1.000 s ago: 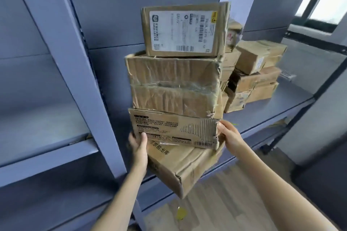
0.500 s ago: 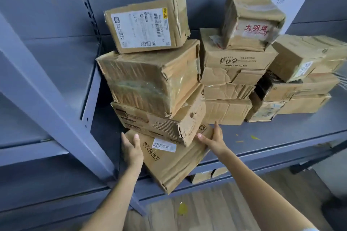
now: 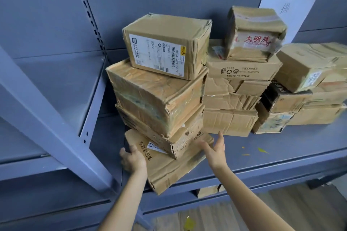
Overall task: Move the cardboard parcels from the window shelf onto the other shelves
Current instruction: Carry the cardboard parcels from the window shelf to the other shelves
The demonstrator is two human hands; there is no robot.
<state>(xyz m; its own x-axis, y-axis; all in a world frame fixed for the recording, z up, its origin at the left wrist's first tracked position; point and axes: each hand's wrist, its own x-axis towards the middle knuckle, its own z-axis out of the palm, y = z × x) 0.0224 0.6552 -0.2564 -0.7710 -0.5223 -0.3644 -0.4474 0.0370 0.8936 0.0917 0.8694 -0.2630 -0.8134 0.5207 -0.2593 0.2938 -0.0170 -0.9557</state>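
Observation:
A stack of cardboard parcels stands on the grey shelf [image 3: 262, 163], tilted toward me. A labelled parcel [image 3: 165, 47] is on top, then a taped crumpled parcel [image 3: 155, 97], then a flat printed parcel [image 3: 180, 142]. The flat bottom parcel [image 3: 169, 167] juts over the shelf's front edge. My left hand [image 3: 133, 159] grips the bottom parcel's left edge, thumb on top. My right hand [image 3: 216, 150] is spread with straight fingers at the bottom parcel's right corner; I cannot tell if it touches.
More parcels [image 3: 236, 99] are stacked right of this stack, one with red characters [image 3: 255, 33] on top, and another pile [image 3: 309, 65] lies further right. A slanted grey upright [image 3: 47, 118] stands left of the stack. A small box [image 3: 208, 191] sits on the shelf below.
The stack has come down from my hands onto the shelf and slid inward. My right hand has drawn back from the corner and spread; my left has stayed on the left edge.

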